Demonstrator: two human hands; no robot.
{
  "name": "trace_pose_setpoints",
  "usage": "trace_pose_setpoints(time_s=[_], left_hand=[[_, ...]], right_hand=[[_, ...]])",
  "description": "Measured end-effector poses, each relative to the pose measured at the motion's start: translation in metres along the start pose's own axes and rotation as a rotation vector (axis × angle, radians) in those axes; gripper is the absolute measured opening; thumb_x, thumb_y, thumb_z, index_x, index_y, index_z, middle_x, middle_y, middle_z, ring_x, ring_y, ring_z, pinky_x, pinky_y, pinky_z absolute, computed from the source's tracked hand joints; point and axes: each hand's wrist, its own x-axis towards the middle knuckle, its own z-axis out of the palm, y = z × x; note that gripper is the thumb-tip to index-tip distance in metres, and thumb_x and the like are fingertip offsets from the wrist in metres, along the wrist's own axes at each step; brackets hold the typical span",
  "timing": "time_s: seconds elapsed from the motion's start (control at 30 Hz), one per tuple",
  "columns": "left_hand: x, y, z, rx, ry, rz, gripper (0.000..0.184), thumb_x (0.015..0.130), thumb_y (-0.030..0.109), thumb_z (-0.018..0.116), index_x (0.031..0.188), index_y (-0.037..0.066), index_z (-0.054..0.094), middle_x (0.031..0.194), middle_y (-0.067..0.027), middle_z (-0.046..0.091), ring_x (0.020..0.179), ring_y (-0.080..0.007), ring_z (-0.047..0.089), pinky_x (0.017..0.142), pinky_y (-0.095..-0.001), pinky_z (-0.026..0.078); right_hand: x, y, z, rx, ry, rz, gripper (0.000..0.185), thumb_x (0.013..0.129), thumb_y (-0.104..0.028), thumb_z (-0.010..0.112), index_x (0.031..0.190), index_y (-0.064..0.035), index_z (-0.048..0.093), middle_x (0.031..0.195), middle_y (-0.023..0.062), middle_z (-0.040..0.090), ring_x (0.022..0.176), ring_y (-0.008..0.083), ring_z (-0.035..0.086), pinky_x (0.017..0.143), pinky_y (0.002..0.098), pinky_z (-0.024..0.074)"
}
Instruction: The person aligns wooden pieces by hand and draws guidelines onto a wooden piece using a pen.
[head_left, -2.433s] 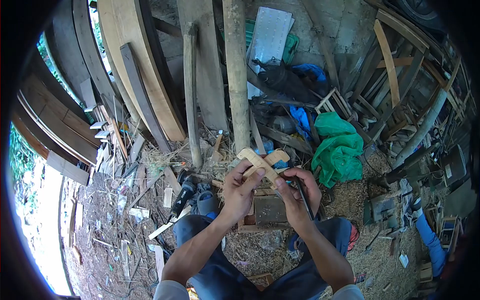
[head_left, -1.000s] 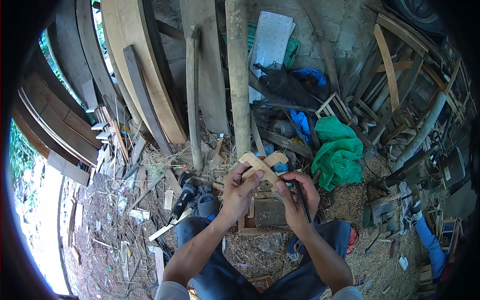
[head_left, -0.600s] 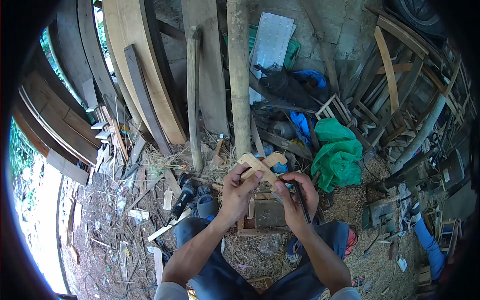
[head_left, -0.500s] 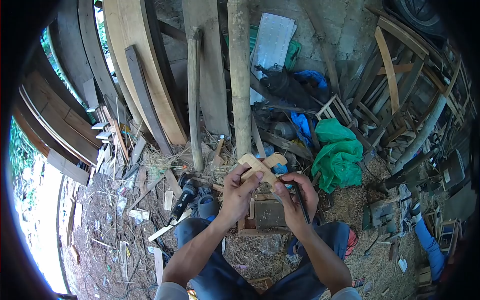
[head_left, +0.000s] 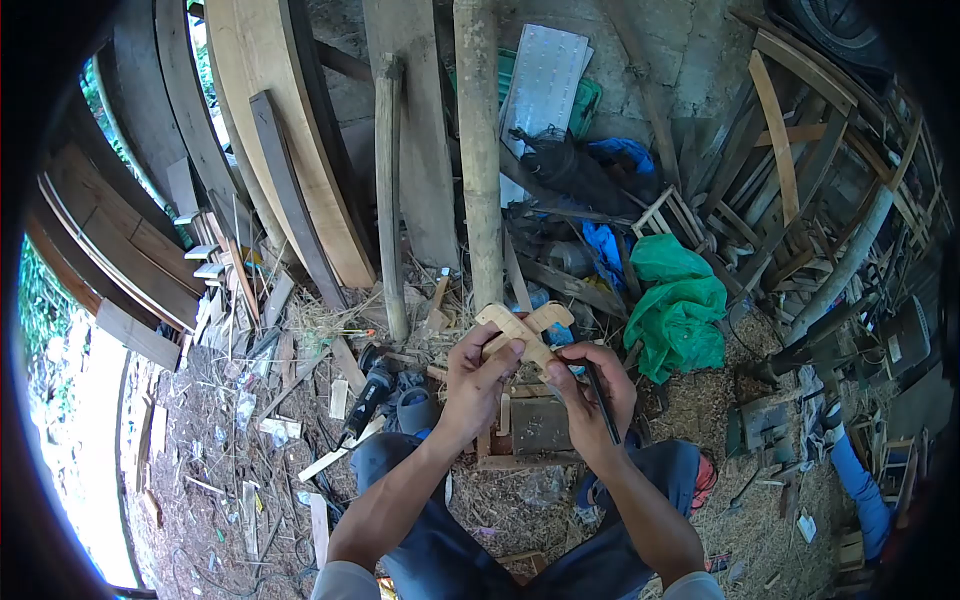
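Two small pale wooden pieces with rounded ends are crossed over each other in front of me. My left hand (head_left: 475, 385) pinches them at the crossing, thumb on top. One wooden piece (head_left: 499, 318) slants from upper left toward my right thumb; the other wooden piece (head_left: 549, 316) points to the upper right, partly covered. My right hand (head_left: 600, 395) is closed around a thin black pencil-like stick (head_left: 603, 404) that points down toward the wrist. The right thumb touches the lower end of the slanted piece. Below the hands sits a low wooden block (head_left: 540, 428) with a dark top.
An angle grinder (head_left: 370, 398) lies on the scrap-strewn ground at left. Long planks (head_left: 290, 150) and a post (head_left: 479, 150) stand behind. To the right are a green plastic bag (head_left: 680, 320) and piled wood frames (head_left: 790, 150). Wood shavings cover the ground.
The hands and crossed wooden pieces stay almost in place, with only a very slight shift of the pieces. Both grips look the same.
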Motion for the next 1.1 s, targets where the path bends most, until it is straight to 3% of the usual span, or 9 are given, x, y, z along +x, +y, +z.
trace_pose_setpoints(time_s=[0.17,0.5,0.83,1.1], left_hand=[[0.001,-0.003,-0.009,-0.027,-0.094,0.014,0.035,0.088,0.009,0.062,0.119,-0.002,0.055,0.097,-0.0008,0.061,0.077,-0.0035,0.049,0.067,-0.0197,0.038],[0.001,0.001,-0.005,-0.039,-0.070,0.001,0.035,0.086,0.004,0.062,0.119,-0.003,0.054,0.101,-0.0026,0.061,0.087,-0.0049,0.055,0.073,-0.0203,0.042],[0.002,-0.004,-0.005,-0.008,-0.036,-0.001,0.033,0.086,0.007,0.064,0.116,-0.002,0.057,0.095,-0.0012,0.062,0.076,-0.0036,0.051,0.066,-0.0189,0.039],[0.003,-0.008,-0.005,-0.006,-0.018,0.014,0.030,0.086,0.008,0.064,0.113,-0.002,0.058,0.086,0.0004,0.060,0.067,-0.0027,0.045,0.060,-0.0193,0.035]], right_hand=[[-0.001,0.002,0.001,-0.006,0.009,0.004,0.018,0.084,-0.011,0.069,0.097,-0.0015,0.060,0.080,0.0021,0.060,0.066,0.0049,0.052,0.055,0.0204,0.0398],[-0.001,0.002,0.003,-0.013,0.023,-0.006,0.017,0.085,-0.011,0.069,0.096,-0.0020,0.059,0.078,0.0005,0.058,0.061,0.0032,0.047,0.051,0.0194,0.0355],[-0.002,0.006,0.004,0.054,0.020,0.029,0.017,0.085,-0.010,0.068,0.096,-0.0020,0.059,0.078,0.0010,0.059,0.063,0.0039,0.049,0.052,0.0191,0.0364],[-0.003,0.000,0.000,0.048,-0.007,0.069,0.018,0.085,-0.008,0.067,0.098,-0.0006,0.057,0.082,0.0050,0.061,0.072,0.0069,0.058,0.058,0.0200,0.0451]])
